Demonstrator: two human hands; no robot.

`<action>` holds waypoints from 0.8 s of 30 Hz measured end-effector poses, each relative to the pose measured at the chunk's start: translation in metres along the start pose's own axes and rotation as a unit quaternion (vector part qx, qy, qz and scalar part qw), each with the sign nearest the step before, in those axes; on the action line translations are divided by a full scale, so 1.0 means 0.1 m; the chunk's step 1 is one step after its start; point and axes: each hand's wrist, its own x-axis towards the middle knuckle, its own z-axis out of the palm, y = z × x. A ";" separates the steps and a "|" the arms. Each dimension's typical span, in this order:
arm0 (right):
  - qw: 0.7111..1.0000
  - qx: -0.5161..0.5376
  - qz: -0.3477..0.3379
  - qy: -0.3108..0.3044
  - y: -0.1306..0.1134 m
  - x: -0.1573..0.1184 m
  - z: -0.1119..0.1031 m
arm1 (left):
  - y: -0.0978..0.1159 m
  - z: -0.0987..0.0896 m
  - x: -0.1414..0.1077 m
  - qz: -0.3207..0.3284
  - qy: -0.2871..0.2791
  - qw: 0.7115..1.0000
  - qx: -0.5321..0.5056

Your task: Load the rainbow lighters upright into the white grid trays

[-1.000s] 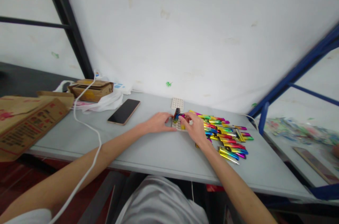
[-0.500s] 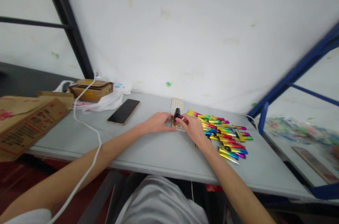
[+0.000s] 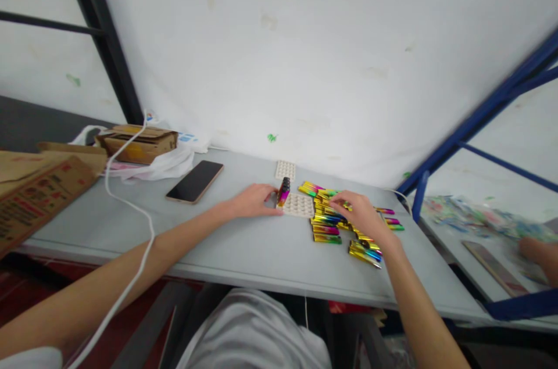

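A white tray [image 3: 299,205] with a grid of round holes lies on the table before me. Along its left end stands a row of shiny coloured tubes with black tops [image 3: 284,190], which look like lighters. My left hand [image 3: 255,201] grips that end, thumb at the front corner and fingers at the back. My right hand [image 3: 355,210] is over the loose pile of shiny tubes [image 3: 326,229], with thumb and fingers slightly apart and nothing visible between them. The tubes are gold, pink, green and blue; the hand hides part of the pile.
A second white tray [image 3: 285,169] lies near the wall. Left are a phone [image 3: 195,182], a small carton [image 3: 139,145] on a plastic bag and a larger cardboard box [image 3: 47,194]. A white cable [image 3: 150,221] crosses over my left forearm. Another person's hand [image 3: 538,255] shows far right.
My right hand has left the standing row and moved right over the pile, uncovering the tray's holes. My left hand has stayed at the tray's left end. The view has shifted slightly.
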 end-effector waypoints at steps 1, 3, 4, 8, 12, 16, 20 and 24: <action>1.000 -0.006 0.001 -0.007 0.06 -0.08 -0.02 | 0.00 0.00 0.00 -0.001 0.001 1.000 -0.001; 1.000 -0.009 0.004 -0.019 0.15 -0.20 -0.01 | 0.01 -0.01 0.00 -0.004 0.003 1.000 0.000; 1.000 -0.007 0.004 -0.024 0.18 -0.24 0.01 | 0.02 -0.01 0.00 -0.007 0.002 1.000 0.002; 0.999 -0.001 -0.003 -0.032 0.26 -0.31 0.07 | 0.03 -0.02 0.00 -0.013 -0.004 1.000 0.010; 0.999 -0.014 0.010 -0.030 0.35 -0.34 0.00 | 0.01 0.00 0.00 -0.003 -0.001 1.000 0.005; 0.998 -0.039 0.023 -0.048 0.46 -0.45 -0.11 | -0.01 0.01 0.00 -0.002 0.003 1.000 -0.001; 0.995 -0.052 0.029 -0.081 0.50 -0.55 -0.10 | -0.01 0.00 0.00 -0.004 -0.002 1.000 0.000; 0.995 -0.049 0.027 -0.080 0.43 -0.57 -0.05 | -0.01 -0.01 0.00 -0.005 -0.006 1.000 0.004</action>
